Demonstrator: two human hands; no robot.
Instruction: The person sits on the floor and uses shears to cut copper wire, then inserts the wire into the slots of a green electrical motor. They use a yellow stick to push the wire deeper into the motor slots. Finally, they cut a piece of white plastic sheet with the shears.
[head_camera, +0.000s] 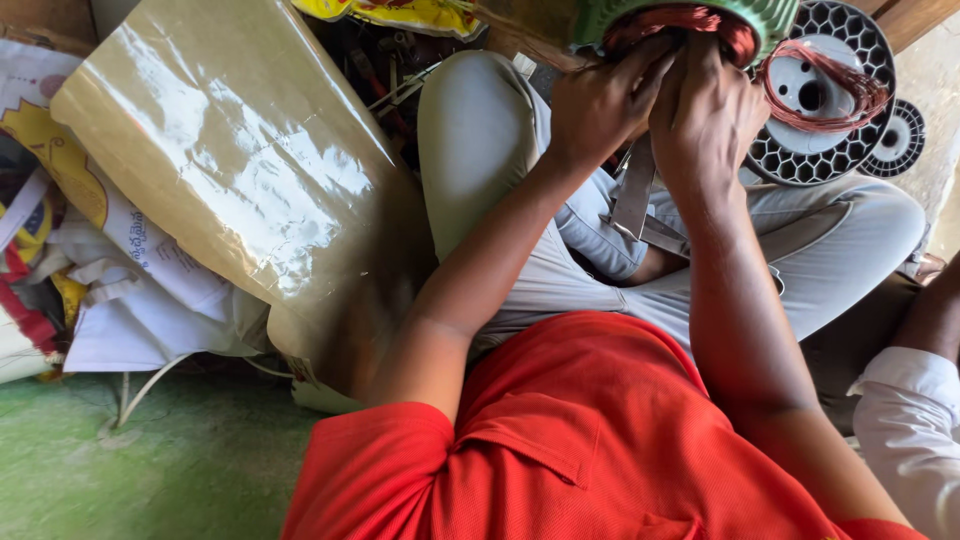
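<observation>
Green stator (690, 15) with reddish copper winding (680, 22) sits up on the knees, right under both hands. Left hand (600, 100) has its fingers curled and pressed down into the coil; right hand (705, 115) is bunched up beside it, touching it, fingertips dug into the same wire. Just past the right hand there's a pale round rotor plate (825, 95) with loose copper strands. A shiny tan sack (230, 160) lies well off beyond the left hand.

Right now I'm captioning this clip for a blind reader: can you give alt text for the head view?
Both hands, the left hand and right hand, press side by side into copper wire windings in a green round motor part over the person's lap. A honeycomb-patterned disc with loose copper wire lies beyond; a shiny tan sack lies to the left.
</observation>
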